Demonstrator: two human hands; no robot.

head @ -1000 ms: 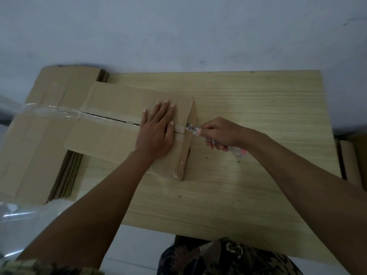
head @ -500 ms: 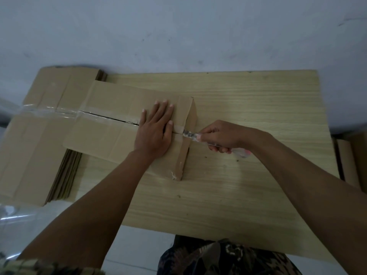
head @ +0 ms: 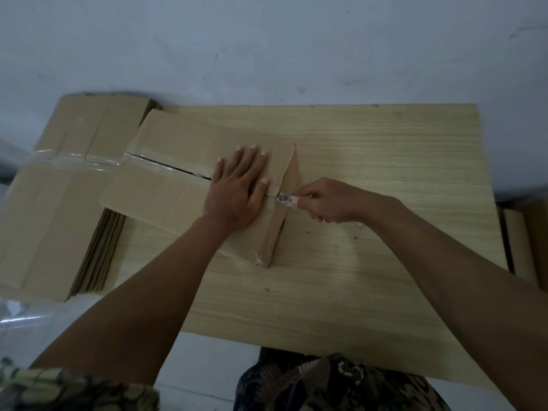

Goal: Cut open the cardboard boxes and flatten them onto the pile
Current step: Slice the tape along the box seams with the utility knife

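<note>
Head view: cardboard box [head: 178,185] is lying flat-ish on the desk [head: 385,173], toward the far-left corner, long axis running left-right with a slight tilt, left end farther back. Its left end is overhanging the desk's left edge and sitting on the pile of flattened boxes [head: 59,203]. The right end is standing as a short upright face, pointing at the desk's right side. A taped seam [head: 166,166] is running along the long axis; it's showing an open dark slit from the left part up to the left hand.

Left hand [head: 237,188] is pressing flat on the box top near the right end, fingers straight and spread, pointing away from the person, covering the seam.

Right hand [head: 323,200] is gripping a utility knife [head: 286,200], fingers curled around the handle, clamped on it. The blade tip is sitting at the box's right edge, on the seam line, pointing left along the long axis, just beside the left thumb.

Open room: the desk's right half and near edge strip are bare wood, so the right arm is crossing free surface. The far edge is butting a pale wall [head: 267,54]. More cardboard [head: 522,241] is standing just off the right edge. Clear plastic film [head: 17,315] is lying past the near-left corner.
</note>
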